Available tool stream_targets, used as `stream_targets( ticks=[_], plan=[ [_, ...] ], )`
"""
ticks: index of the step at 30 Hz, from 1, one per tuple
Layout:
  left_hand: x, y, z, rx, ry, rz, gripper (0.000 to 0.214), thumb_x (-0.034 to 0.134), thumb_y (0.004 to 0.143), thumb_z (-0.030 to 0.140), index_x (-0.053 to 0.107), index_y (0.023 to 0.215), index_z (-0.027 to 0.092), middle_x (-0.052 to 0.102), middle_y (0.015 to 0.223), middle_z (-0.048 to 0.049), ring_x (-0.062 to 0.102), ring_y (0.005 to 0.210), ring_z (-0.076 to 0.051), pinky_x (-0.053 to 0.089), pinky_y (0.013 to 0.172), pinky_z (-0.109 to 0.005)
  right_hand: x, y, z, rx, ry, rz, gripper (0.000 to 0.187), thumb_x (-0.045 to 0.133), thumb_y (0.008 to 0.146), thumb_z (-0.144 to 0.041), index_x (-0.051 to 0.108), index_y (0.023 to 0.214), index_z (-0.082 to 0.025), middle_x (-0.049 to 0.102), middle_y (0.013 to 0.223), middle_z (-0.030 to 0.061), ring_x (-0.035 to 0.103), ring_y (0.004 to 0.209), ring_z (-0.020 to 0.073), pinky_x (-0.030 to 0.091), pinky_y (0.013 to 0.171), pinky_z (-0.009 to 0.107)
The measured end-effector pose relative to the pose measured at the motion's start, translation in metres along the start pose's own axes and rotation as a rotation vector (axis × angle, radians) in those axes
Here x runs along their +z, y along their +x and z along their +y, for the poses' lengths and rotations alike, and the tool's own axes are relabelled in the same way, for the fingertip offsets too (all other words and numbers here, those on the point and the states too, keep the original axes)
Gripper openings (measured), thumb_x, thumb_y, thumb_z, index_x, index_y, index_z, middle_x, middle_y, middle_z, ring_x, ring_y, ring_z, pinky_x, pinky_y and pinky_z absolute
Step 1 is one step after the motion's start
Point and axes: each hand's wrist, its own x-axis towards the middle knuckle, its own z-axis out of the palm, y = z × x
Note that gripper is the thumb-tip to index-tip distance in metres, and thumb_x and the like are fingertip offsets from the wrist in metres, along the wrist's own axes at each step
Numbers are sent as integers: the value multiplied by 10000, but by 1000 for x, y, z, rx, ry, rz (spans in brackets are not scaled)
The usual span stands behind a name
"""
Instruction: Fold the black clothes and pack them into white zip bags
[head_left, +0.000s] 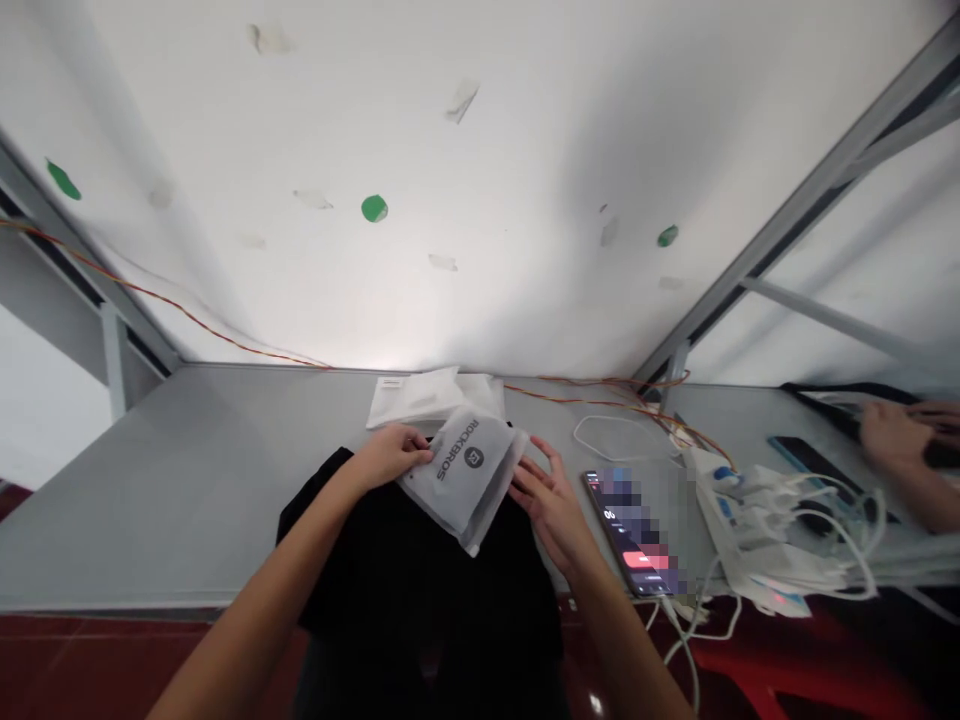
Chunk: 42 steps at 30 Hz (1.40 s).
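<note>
Pouch (pixel 469 470): flat, rectangular, frosted white plastic, smooth, with grey lettering and a round logo; held just above the black fabric at the near middle of the worktop.
Long axis: diagonal, near-left to far-right; the lettering runs along it.
Left hand (pixel 390 455): pinches the pouch's left edge between thumb and fingers.
Right hand (pixel 551 495): open, fingers spread, fingertips at the pouch's right edge.
Black fabric (pixel 390 570): soft, matt, draped over the near rim.
Worktop (pixel 172 480): grey, smooth.
White packets (pixel 420 395): flat stack just behind the pouch.
Phone (pixel 634 555): lit screen, right of the right hand.
Power strip (pixel 750 520): white, crowded with plugs and cables.
Another person's hand (pixel 892 435): far right, well apart.
</note>
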Motion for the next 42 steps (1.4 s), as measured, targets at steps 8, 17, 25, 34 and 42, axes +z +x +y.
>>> stream_targets(
  ticks=[8,17,25,34,42],
  plan=[
    [33,-103,-34,-345,-490,-33,479,801,693,584,508,762,212,647,588,30,648,534,-155,544,521,-267,6,-13,9,107,-217,-186,406,832,769,-517,750,1054,-239,771,1170,73,697,1137,277,526,1067,451],
    [41,-100,-50,-374,-538,-12,444,840,660,485,500,715,204,565,577,71,598,535,-122,557,548,-266,2,-23,12,142,-346,-242,358,817,754,-535,730,915,-227,753,867,32,716,841,228,606,799,383],
    [43,-101,-51,-364,-563,-16,450,844,654,484,496,709,204,580,596,63,615,563,-126,562,588,-276,10,-27,10,35,-660,-291,381,681,881,-542,765,1067,-219,733,846,38,641,746,216,513,620,310],
    [20,-121,-51,-321,-488,125,502,807,652,611,502,680,213,541,541,68,549,507,-119,487,533,-249,-4,-25,-10,13,-696,-290,314,776,773,-533,775,750,-220,749,738,28,690,801,288,563,728,377],
    [-7,-143,-75,-434,-276,247,658,791,651,660,555,1091,232,718,784,-17,691,651,-238,561,610,-359,-25,-27,-37,-170,-1048,-110,432,639,900,-596,779,1040,-212,738,831,56,622,697,215,508,668,339]
  ],
)
